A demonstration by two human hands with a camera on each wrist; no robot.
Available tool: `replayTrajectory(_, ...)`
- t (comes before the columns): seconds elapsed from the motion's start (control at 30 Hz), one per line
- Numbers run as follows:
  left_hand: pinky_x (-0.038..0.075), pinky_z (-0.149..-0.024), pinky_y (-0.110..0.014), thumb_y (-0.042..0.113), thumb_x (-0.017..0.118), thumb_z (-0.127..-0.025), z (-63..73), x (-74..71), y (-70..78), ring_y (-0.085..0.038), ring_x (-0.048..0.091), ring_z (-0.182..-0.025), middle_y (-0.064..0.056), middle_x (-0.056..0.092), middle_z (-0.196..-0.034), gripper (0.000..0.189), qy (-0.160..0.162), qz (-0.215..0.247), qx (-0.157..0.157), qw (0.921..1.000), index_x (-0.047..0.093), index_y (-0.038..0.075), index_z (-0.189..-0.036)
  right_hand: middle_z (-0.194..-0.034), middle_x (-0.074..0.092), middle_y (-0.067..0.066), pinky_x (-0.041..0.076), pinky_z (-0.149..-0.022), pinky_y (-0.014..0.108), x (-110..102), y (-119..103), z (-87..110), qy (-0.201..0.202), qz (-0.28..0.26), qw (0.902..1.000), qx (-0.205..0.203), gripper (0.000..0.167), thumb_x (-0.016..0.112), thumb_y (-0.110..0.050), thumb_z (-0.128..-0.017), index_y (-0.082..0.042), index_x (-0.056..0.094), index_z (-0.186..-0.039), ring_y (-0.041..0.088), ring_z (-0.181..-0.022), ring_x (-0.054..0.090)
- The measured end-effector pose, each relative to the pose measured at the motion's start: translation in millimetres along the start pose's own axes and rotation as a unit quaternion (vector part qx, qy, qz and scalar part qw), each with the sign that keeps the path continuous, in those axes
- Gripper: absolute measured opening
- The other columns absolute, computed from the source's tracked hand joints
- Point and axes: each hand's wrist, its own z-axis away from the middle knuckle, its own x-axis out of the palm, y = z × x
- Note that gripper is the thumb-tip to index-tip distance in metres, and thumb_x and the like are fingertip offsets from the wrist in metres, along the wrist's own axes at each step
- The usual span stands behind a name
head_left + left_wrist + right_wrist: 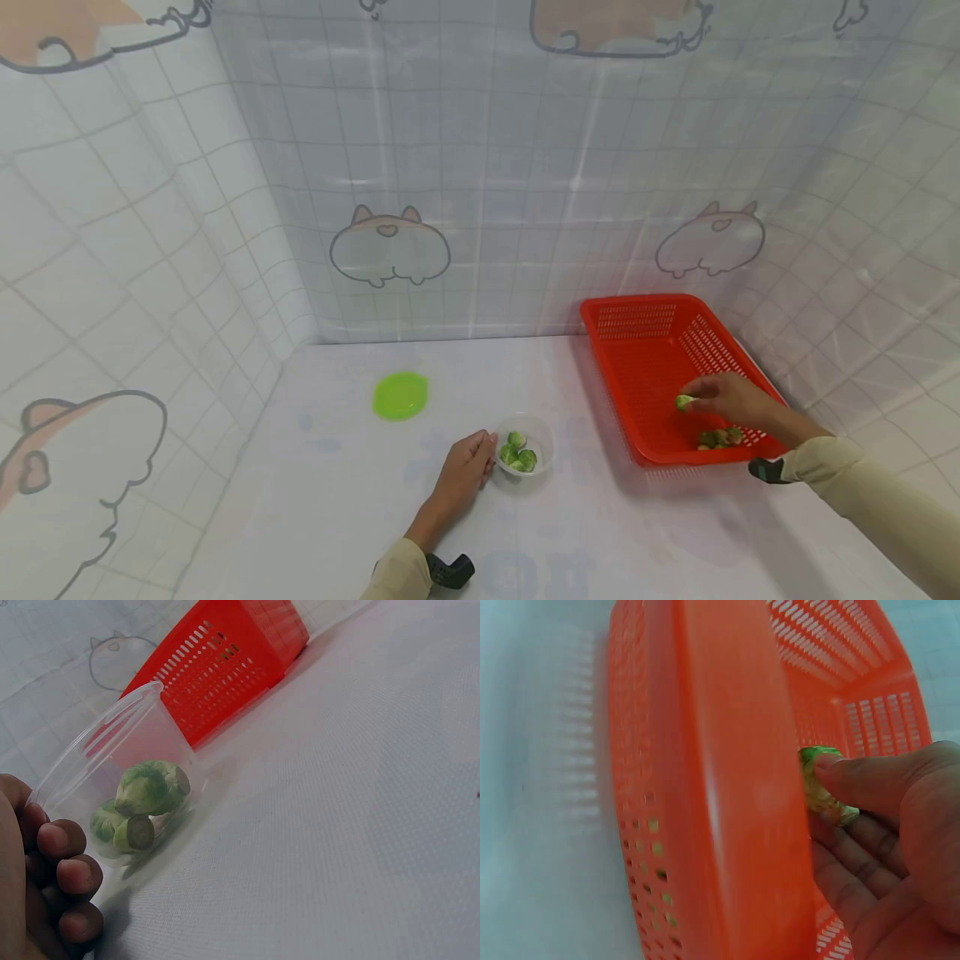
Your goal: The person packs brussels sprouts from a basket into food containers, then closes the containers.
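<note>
My left hand (463,475) pinches the rim of a clear plastic tub (546,450) at its left side, its other fingers curled below. Several green Brussels sprouts (150,787) lie in the bottom of the tub, which stands on the table. Over the red plastic basket (637,358), my right hand (735,400) holds one Brussels sprout (821,787) between thumb and fingers. More sprouts (716,438), looking brownish-green, lie in the basket's near right corner, below that hand. The basket wall partly hides the right fingers in the right wrist view.
A bright green round lid (401,396) lies flat on the table, left of and behind the tub. The slotted basket stands at the right, close to the back wall sheet (495,217). Patterned sheets enclose the white table (330,517) at the back and sides.
</note>
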Motion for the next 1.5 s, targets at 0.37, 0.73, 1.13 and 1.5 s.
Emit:
replayTrajectory(0.37,0.04,-0.051,-0.022,0.046,0.047,-0.106,0.3,0.0,0.6,-0.01,0.047,-0.056,0.002,0.05,-0.068,0.045,0.001,0.009,-0.006,0.9999,0.053,0.009,-0.081,-0.111,0.074,0.002,0.056,-0.084,0.033,12,-28,-2.4,0.018,-0.018,0.9988,-0.041,0.034,0.072,-0.029,-0.095,-0.012,0.07,-0.124,0.022,-0.101,0.067)
replayTrajectory(0.73,0.041,-0.052,-0.023,0.047,0.047,-0.106,-0.3,-0.6,-0.5,-0.011,0.047,-0.058,0.001,0.05,-0.069,0.045,-0.003,0.005,-0.011,0.9999,0.054,0.01,-0.082,-0.115,0.072,0.003,0.052,-0.095,0.048,20,-66,0.2,0.007,-0.084,0.9958,-0.034,0.033,0.071,-0.034,-0.095,-0.018,0.069,-0.124,0.026,-0.111,0.064)
replayTrajectory(1.13,0.04,-0.051,-0.022,0.048,0.047,-0.106,-0.1,-2.6,-0.8,-0.01,0.047,-0.057,0.002,0.05,-0.069,0.045,-0.005,0.007,-0.011,0.9999,0.053,0.011,-0.082,-0.117,0.071,0.002,0.052,-0.096,0.046,38,-98,-9.0,0.025,-0.133,0.9903,-0.034,0.037,0.073,-0.037,-0.093,-0.02,0.069,-0.126,0.025,-0.113,0.063)
replayTrajectory(1.5,0.04,-0.053,-0.022,0.048,0.046,-0.106,1.3,-3.8,3.5,-0.01,0.047,-0.058,0.003,0.05,-0.069,0.045,-0.006,0.001,-0.013,0.9999,0.053,0.011,-0.082,-0.114,0.072,0.005,0.055,-0.092,0.038,67,-130,-21.4,0.001,-0.18,0.9824,-0.05,0.031,0.074,-0.026,-0.093,-0.015,0.071,-0.122,0.03,-0.107,0.066)
